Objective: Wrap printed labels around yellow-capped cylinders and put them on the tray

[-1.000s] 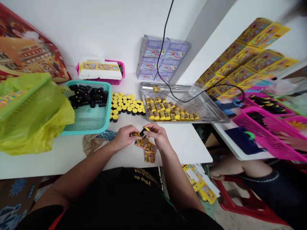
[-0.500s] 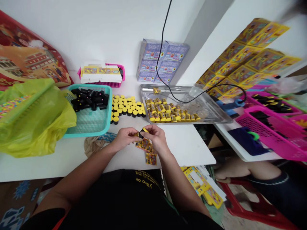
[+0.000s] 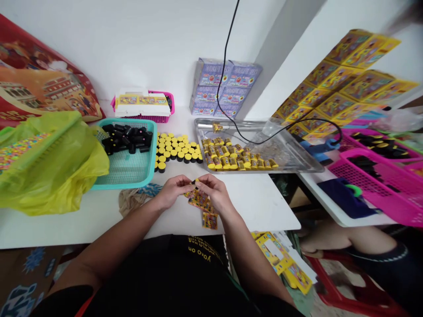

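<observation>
Two bare hands just in front of the steel tray (image 3: 261, 170): left hand (image 3: 171, 191) and right hand (image 3: 216, 191), fingertips pressed together, both pinching one small yellow-and-black piece (image 3: 195, 182), mostly hidden by the fingers, its exact form impossible to tell. Low, close pinch above the white table (image 3: 264, 211), judged sound for so small a piece: light fingertip pressure, both hands steady, and the wrists kept clear of the printed packets below. Directly beneath the hands, nearer than the tray, a strip of yellow printed packets (image 3: 200, 201) lying flat and a separate yellow packet (image 3: 209, 221), bright cartoon print, fine detail too small to read. Left of the tray, yellow-capped black cylinders (image 3: 176, 149) in close rows, then black cylinders (image 3: 127, 141) heaped in a teal plastic basket (image 3: 153, 152). Inside the tray, labelled yellow cylinders (image 3: 231, 163) in a loose mass. Behind the tray, stacked purple boxes (image 3: 226, 88). Right of the tray, a magenta plastic basket (image 3: 360, 176).
</observation>
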Motion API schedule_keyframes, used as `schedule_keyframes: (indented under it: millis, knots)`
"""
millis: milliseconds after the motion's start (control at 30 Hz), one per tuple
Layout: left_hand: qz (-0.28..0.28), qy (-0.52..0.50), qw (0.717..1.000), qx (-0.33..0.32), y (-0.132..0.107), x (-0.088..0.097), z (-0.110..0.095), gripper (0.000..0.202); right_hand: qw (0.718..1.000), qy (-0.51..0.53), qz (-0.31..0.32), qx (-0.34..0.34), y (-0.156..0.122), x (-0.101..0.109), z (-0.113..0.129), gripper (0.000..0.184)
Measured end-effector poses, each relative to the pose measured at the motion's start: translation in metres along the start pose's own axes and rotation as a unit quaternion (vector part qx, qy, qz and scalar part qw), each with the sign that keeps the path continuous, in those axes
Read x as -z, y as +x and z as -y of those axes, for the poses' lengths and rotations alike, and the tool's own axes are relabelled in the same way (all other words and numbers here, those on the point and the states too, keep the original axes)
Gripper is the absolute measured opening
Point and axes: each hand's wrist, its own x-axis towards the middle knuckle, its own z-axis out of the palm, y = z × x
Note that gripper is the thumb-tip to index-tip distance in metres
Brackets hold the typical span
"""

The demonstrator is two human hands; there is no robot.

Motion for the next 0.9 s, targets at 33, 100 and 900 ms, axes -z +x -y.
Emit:
schedule_keyframes:
  millis: [33,100,900]
  knots:
    - [0.002,-0.029,1.0,0.011,0.0,-0.001,0.001,0.033,1.0,0.007,0.011,-0.007,-0.001,0.001,0.0,0.035]
    - [-0.004,-0.078,0.997,0.031,0.0,-0.003,0.003,0.035,0.998,0.028,0.041,-0.027,-0.002,0.002,-0.001,0.034]
    - [0.067,-0.106,0.987,0.104,-0.004,-0.002,0.001,0.037,0.97,-0.168,0.114,0.136,-0.007,0.021,0.004,0.022]
